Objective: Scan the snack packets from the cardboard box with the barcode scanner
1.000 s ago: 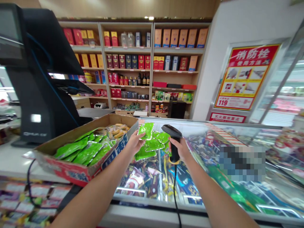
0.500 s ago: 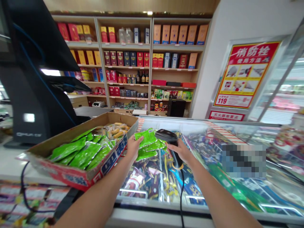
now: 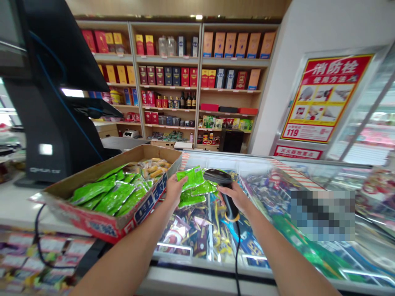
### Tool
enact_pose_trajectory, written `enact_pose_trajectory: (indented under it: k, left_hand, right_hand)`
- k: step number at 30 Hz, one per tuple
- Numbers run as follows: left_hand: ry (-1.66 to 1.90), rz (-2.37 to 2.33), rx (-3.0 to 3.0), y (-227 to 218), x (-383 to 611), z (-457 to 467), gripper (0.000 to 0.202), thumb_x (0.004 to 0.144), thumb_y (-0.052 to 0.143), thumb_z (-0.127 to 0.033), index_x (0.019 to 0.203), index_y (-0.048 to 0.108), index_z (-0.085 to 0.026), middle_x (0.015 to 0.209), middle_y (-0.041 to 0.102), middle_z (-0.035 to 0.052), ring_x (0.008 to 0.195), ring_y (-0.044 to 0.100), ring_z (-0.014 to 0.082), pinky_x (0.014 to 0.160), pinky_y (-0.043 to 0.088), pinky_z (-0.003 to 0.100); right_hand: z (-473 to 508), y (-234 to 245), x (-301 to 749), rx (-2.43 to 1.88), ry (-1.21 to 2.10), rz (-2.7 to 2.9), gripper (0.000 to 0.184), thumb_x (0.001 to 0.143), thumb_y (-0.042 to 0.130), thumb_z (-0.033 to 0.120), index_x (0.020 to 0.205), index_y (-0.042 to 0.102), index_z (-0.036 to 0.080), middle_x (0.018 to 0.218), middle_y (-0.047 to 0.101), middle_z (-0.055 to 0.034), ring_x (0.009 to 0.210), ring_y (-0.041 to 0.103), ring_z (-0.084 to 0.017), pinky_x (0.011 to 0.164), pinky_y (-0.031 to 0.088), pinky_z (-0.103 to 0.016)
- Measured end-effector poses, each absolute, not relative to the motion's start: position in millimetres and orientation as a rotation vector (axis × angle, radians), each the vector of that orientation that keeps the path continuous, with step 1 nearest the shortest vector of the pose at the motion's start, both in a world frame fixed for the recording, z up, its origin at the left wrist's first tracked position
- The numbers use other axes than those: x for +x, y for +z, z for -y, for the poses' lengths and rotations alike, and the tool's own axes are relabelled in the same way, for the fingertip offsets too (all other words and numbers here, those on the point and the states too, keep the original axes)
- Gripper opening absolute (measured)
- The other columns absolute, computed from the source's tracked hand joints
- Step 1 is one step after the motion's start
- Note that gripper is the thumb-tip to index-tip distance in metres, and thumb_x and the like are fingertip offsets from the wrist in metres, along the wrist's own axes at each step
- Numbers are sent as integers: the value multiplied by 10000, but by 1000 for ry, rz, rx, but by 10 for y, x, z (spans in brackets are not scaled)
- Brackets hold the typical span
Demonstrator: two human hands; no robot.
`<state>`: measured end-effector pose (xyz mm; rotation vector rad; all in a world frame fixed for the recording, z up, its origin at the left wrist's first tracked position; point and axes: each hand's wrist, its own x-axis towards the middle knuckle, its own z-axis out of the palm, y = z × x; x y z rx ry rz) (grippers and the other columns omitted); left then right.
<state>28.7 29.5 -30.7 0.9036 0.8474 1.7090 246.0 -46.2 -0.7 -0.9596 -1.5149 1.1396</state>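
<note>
My left hand point(image 3: 175, 190) is closed on a green snack packet point(image 3: 191, 177), its thumb across the front. More green packets point(image 3: 200, 190) fan out just beneath and beside it; how they are supported I cannot tell. A black barcode scanner point(image 3: 218, 176) is gripped in my right hand point(image 3: 236, 196), its head turned toward the packets and its cord hanging down over the freezer edge. Left of my hands stands an open cardboard box point(image 3: 123, 224) with green packets point(image 3: 106, 192) in it and yellowish wrapped snacks point(image 3: 154, 166) at its far end.
Under my hands lies a glass-topped freezer point(image 3: 212, 263) full of wrapped goods. A black checkout terminal point(image 3: 52, 135) rises at the left on the white counter point(image 3: 18, 205). Shelves point(image 3: 200, 61) of boxes and bottles line the back, and a red sign point(image 3: 328, 98) hangs at the right.
The whole view has shifted slightly, so things sit a little further right. Both hands keep the same hold, packet and scanner still close together.
</note>
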Motion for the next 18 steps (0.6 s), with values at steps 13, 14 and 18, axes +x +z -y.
enact_pose_trajectory:
  k: [13, 14, 18]
  left_hand:
    - [1488, -797, 766, -192, 403, -294, 126, 569, 701, -157, 667, 622, -154, 559, 642, 12, 535, 623, 161, 529, 478, 257]
    - [1473, -791, 773, -151, 455, -306, 111, 578, 680, -136, 670, 621, -153, 563, 638, 12, 531, 615, 153, 528, 474, 251]
    - [1434, -829, 789, 23, 777, -405, 129, 605, 653, -85, 615, 547, -158, 559, 598, -3, 518, 579, 115, 537, 461, 227]
  right_hand:
    - [406, 60, 2545, -903, 1025, 1160, 345, 681, 715, 468, 795, 633, 153, 515, 599, 7, 399, 532, -134, 425, 445, -264]
    - [397, 59, 2556, -891, 1017, 1138, 357, 679, 716, 472, 810, 636, 149, 516, 600, 8, 400, 534, -134, 426, 445, -263]
    - [388, 59, 2574, -840, 1006, 1103, 360, 681, 720, 470, 821, 632, 151, 530, 602, 11, 411, 542, -136, 424, 440, -262]
